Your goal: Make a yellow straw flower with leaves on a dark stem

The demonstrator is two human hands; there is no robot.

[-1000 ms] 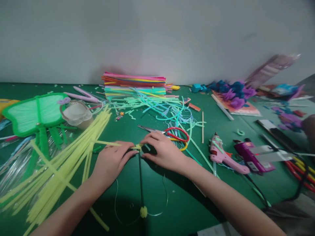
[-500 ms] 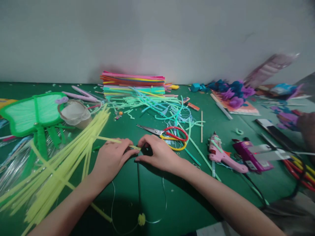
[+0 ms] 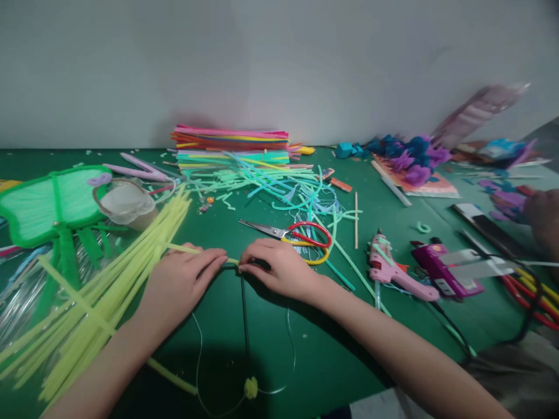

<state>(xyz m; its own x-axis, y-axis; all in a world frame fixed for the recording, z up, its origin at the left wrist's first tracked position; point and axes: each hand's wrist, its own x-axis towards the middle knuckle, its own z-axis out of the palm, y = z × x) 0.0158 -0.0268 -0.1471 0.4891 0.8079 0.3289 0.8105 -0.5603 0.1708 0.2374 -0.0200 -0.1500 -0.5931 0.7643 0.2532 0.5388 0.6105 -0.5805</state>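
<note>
Between my two hands runs a yellow pipe cleaner (image 3: 231, 261). My left hand (image 3: 187, 273) is closed on it, the rest of its length passing back over the hand to the left. The fingertips of my right hand (image 3: 275, 265) pinch its right end, where a thin dark rod (image 3: 245, 308) meets the fingers and points down toward me. A small yellow fuzzy piece (image 3: 250, 387) on a clear looped thread (image 3: 288, 343) lies below. Left of my left hand spreads a bundle of yellow pipe cleaners (image 3: 126, 279).
Scissors (image 3: 305, 235) lie just beyond my right hand. A pink glue gun (image 3: 399, 273) and a purple device (image 3: 445, 267) are at right, near another person's hand (image 3: 541, 218). Coloured pipe cleaners (image 3: 231, 142) are stacked by the wall; a green fuzzy shape (image 3: 35, 203) lies left.
My left hand has slid left along the pipe cleaner, so the hands are farther apart and more of it shows between them. My right hand's fingers have closed together at its end.
</note>
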